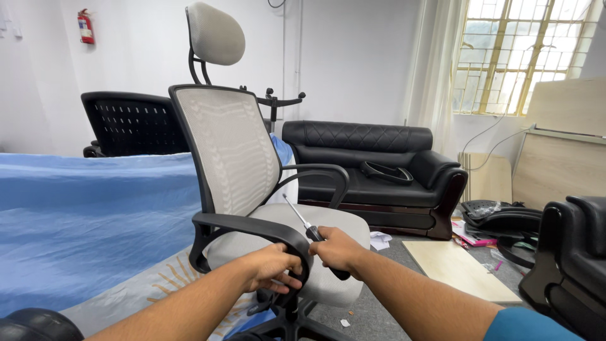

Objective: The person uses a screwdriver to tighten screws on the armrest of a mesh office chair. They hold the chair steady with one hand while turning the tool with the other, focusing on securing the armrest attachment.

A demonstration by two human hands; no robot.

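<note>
My left hand [273,268] clamps the stiff black armrest [252,227] of the grey mesh office chair [230,151], standing beside the blue-covered bed [82,221]. My right hand [339,249] clenches a screwdriver [309,228] by its grippy handle; the chair looks bulky, likely to roll.

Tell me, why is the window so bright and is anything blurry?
In the head view, daylight floods the barred window until its panes wash out pale; the wide lens bends the room's edges; the left hand on the chair armrest and the right hand holding the screwdriver look sharp, not blurred.
</note>
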